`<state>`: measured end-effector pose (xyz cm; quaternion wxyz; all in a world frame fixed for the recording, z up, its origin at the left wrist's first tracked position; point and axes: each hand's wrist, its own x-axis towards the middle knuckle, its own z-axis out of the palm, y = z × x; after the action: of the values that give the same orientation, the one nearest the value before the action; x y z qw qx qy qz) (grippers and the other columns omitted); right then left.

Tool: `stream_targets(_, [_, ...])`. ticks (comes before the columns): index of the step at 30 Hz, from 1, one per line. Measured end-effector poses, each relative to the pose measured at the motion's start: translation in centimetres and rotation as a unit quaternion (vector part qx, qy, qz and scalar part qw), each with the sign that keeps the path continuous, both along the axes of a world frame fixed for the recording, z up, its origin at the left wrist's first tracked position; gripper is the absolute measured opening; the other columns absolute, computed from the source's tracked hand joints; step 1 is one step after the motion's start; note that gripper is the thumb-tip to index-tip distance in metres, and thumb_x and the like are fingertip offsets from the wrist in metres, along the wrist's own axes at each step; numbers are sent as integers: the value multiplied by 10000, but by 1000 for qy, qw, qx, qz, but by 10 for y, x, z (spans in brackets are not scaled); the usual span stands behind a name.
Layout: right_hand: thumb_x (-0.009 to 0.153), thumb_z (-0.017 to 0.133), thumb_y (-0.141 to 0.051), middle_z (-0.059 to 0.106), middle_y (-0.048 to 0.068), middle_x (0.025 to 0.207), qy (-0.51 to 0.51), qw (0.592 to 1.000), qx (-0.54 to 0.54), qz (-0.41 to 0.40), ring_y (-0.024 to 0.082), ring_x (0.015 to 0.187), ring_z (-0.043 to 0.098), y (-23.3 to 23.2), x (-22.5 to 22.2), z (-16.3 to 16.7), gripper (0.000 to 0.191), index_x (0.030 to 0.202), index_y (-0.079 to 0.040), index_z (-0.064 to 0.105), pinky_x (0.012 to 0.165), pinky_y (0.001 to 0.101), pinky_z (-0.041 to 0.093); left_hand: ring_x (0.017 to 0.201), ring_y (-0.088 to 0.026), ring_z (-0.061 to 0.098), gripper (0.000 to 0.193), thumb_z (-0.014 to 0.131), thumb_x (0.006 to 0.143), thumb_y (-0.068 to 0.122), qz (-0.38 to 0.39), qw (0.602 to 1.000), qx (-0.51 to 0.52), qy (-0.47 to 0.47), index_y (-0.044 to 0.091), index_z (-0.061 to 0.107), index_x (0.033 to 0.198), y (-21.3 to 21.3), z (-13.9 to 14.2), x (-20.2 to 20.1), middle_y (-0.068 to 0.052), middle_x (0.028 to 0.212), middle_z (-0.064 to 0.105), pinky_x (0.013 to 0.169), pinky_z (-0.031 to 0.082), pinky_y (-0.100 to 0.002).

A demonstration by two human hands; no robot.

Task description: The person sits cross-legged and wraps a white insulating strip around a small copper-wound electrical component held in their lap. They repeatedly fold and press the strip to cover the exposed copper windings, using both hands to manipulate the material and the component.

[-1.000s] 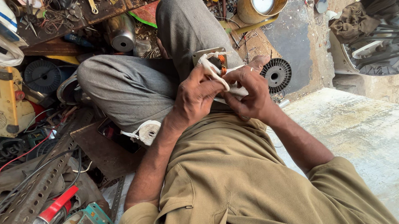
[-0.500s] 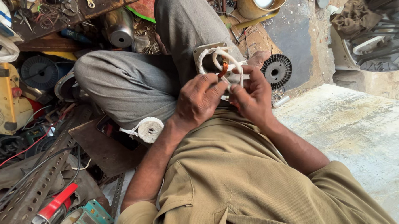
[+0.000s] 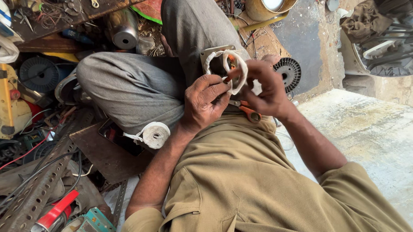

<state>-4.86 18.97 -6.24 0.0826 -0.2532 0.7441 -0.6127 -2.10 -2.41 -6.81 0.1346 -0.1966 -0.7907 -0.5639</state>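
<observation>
Over the lap, the left hand [image 3: 204, 104] and right hand [image 3: 264, 88] had their fingers closed on a motor coil [image 3: 226, 68], largely bound in white tape, while the tape roll [image 3: 155, 135] by the knee looked partly used.

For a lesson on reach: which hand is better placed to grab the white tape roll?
Left, probably. The left hand sits nearest the tape roll, on its side; the right hand grips the white-wrapped coil farther away.
</observation>
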Motion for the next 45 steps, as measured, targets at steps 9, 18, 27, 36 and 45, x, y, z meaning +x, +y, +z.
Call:
stream_targets(9, [961,765,-6,736,23,1074,-75,997,-28,-14,112,959,683,9,-2,-15,286,1220,-34,645,797,242,546,857,-228,747,154,766,903,-7,-11,986,107,-126,46,695,1029,4,-8,2,-98,1026,735,725,603,-338])
stream_targets(18, [763,791,7,681,74,933,94,990,84,-71,227,800,668,11,-15,-17,343,1082,-54,681,692,333,521,946,-347,721,206,736,831,-39,8,999,13,-30,32,680,1016,14,9,-14,-148,1037,723,801,589,-397])
stream_targets(27, [874,699,43,660,123,1030,114,991,73,-20,304,949,684,7,-15,-1,238,1093,-49,678,795,386,556,665,-169,659,124,822,880,73,44,981,102,-159,48,715,938,13,-4,-9,-70,793,744,625,529,-281])
stream_targets(36, [858,747,-38,632,108,1107,211,969,131,-6,298,987,635,7,-25,1,316,1156,-85,656,825,408,514,571,-119,637,129,778,873,40,127,987,11,-100,47,658,921,17,-2,-27,-72,728,684,550,509,-283])
stream_targets(45, [756,770,-116,603,128,1212,259,926,271,50,282,1022,574,8,-37,23,463,1214,-131,703,818,399,472,697,-122,624,180,680,923,58,152,957,179,-172,59,609,1089,19,0,-32,-93,889,679,596,531,-276])
